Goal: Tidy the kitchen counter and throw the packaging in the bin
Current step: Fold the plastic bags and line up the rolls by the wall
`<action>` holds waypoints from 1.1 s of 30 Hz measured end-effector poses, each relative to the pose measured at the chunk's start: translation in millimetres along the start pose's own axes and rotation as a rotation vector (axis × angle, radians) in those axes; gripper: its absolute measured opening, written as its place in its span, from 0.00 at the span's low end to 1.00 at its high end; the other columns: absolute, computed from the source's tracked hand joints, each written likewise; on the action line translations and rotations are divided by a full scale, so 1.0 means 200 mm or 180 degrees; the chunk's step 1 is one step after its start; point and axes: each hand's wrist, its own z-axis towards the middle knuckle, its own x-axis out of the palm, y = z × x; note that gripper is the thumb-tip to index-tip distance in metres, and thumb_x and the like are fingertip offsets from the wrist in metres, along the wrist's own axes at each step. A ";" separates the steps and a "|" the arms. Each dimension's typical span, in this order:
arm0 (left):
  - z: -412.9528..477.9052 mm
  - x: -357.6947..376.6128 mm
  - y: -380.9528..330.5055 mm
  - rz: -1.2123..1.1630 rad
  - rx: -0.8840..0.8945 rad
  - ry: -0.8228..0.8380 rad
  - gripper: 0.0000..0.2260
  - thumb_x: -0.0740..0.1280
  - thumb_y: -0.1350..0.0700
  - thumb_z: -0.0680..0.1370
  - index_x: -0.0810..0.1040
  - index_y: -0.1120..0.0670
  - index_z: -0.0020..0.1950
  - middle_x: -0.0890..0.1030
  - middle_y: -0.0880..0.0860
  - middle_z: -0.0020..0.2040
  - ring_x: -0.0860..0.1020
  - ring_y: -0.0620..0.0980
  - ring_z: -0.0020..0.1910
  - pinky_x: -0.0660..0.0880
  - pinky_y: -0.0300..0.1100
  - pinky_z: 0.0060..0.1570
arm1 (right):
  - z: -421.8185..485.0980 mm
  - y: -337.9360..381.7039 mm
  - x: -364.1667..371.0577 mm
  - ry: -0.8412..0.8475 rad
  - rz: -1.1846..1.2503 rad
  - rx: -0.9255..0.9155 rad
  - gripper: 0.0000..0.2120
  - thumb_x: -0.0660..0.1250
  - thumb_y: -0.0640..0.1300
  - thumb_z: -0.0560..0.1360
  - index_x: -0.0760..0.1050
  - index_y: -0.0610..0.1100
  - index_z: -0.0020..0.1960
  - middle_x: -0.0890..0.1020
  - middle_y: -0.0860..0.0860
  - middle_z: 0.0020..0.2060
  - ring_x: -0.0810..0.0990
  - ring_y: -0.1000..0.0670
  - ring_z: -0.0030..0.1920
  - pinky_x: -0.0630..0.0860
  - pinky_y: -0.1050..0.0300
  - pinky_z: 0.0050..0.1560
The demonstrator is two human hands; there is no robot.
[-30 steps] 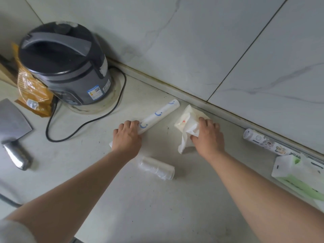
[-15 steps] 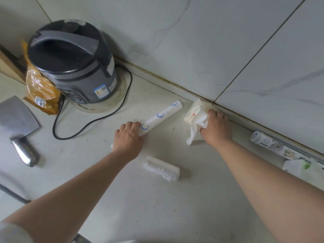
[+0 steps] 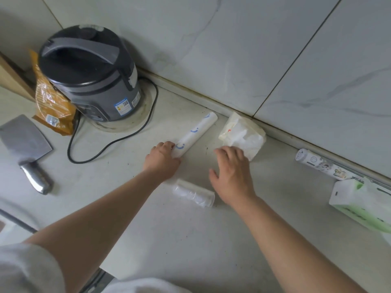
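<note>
My left hand (image 3: 161,160) grips the near end of a white roll with blue smile marks (image 3: 197,132) that lies on the counter. A crumpled white plastic bag (image 3: 243,135) rests against the wall base. My right hand (image 3: 231,176) hovers just in front of the bag with fingers spread, holding nothing. A small roll of clear plastic bags (image 3: 193,193) lies between my two wrists.
A dark rice cooker (image 3: 91,75) with its black cord (image 3: 112,142) stands at the back left, an orange packet (image 3: 49,98) beside it. A cleaver (image 3: 25,144) lies at the left. A printed roll (image 3: 321,164) and a green-and-white tissue pack (image 3: 361,203) sit at the right.
My right hand has let go of the white plastic bag near the wall and pulled back toward me with open fingers. My left hand stays on the white roll.
</note>
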 end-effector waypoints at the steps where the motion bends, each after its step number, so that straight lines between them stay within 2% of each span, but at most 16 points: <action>1: 0.00 -0.01 0.00 -0.0013 -0.0049 0.0013 0.21 0.69 0.48 0.74 0.73 0.50 0.66 0.75 0.51 0.59 0.73 0.56 0.58 0.70 0.49 0.57 | -0.03 0.01 0.02 0.0177 0.0013 -0.0005 0.20 0.72 0.42 0.69 0.75 0.40 0.60 0.78 0.44 0.56 0.74 0.39 0.59 0.73 0.45 0.54; 4: 0.00 -0.06 0.05 0.0112 -0.0043 -0.0066 0.20 0.69 0.50 0.75 0.73 0.48 0.66 0.75 0.51 0.60 0.73 0.55 0.59 0.68 0.49 0.57 | -0.09 0.01 0.07 0.0454 -0.0019 0.0126 0.19 0.71 0.43 0.71 0.74 0.41 0.60 0.77 0.46 0.56 0.73 0.41 0.58 0.73 0.47 0.54; 12: -0.03 -0.20 0.25 0.0200 -0.0035 -0.0404 0.21 0.73 0.51 0.71 0.75 0.45 0.63 0.77 0.47 0.60 0.72 0.54 0.58 0.65 0.49 0.54 | -0.13 0.01 0.06 0.0257 0.0007 0.0232 0.20 0.72 0.41 0.69 0.75 0.40 0.60 0.78 0.45 0.54 0.75 0.39 0.56 0.74 0.46 0.51; 15: -0.04 -0.21 0.28 0.0285 0.0026 -0.0408 0.22 0.74 0.50 0.71 0.75 0.46 0.64 0.77 0.49 0.60 0.73 0.55 0.58 0.67 0.50 0.56 | -0.13 0.03 0.07 0.0336 0.0029 0.0246 0.19 0.71 0.43 0.71 0.74 0.41 0.60 0.77 0.45 0.55 0.74 0.40 0.56 0.74 0.47 0.52; 20: -0.06 -0.15 0.20 -0.0456 -0.0200 -0.0126 0.22 0.73 0.49 0.73 0.74 0.52 0.65 0.76 0.52 0.57 0.74 0.54 0.58 0.72 0.48 0.57 | -0.16 0.08 0.11 0.0510 0.0060 0.0199 0.13 0.68 0.45 0.71 0.74 0.41 0.54 0.77 0.46 0.51 0.73 0.41 0.53 0.74 0.46 0.49; 24: -0.05 -0.10 0.09 -0.0842 -0.0288 0.0077 0.18 0.72 0.49 0.73 0.75 0.51 0.61 0.77 0.47 0.49 0.75 0.49 0.46 0.69 0.41 0.40 | -0.19 0.11 0.16 0.0587 0.0116 0.0147 0.11 0.70 0.47 0.71 0.74 0.42 0.48 0.77 0.46 0.47 0.73 0.40 0.49 0.73 0.46 0.46; 27: -0.02 -0.06 0.02 -0.1160 -0.0439 0.0275 0.16 0.69 0.53 0.74 0.75 0.52 0.61 0.76 0.45 0.45 0.75 0.43 0.42 0.68 0.37 0.34 | -0.22 0.12 0.19 0.0774 0.0074 0.0062 0.13 0.68 0.50 0.72 0.75 0.44 0.52 0.78 0.47 0.49 0.74 0.41 0.52 0.75 0.46 0.48; 30: 0.01 -0.03 -0.05 -0.1249 -0.0430 0.0408 0.17 0.67 0.55 0.74 0.75 0.53 0.62 0.77 0.47 0.48 0.77 0.48 0.45 0.73 0.41 0.39 | -0.24 0.14 0.21 0.0984 0.0024 0.0054 0.16 0.66 0.50 0.73 0.75 0.43 0.57 0.78 0.47 0.52 0.74 0.41 0.54 0.74 0.46 0.49; 33: 0.03 -0.02 -0.11 -0.1158 -0.0301 0.0522 0.18 0.68 0.56 0.74 0.75 0.53 0.64 0.79 0.50 0.52 0.79 0.54 0.51 0.77 0.49 0.53 | -0.25 0.14 0.23 0.1151 -0.0108 0.0012 0.15 0.64 0.47 0.73 0.74 0.43 0.59 0.77 0.46 0.54 0.74 0.40 0.56 0.73 0.46 0.50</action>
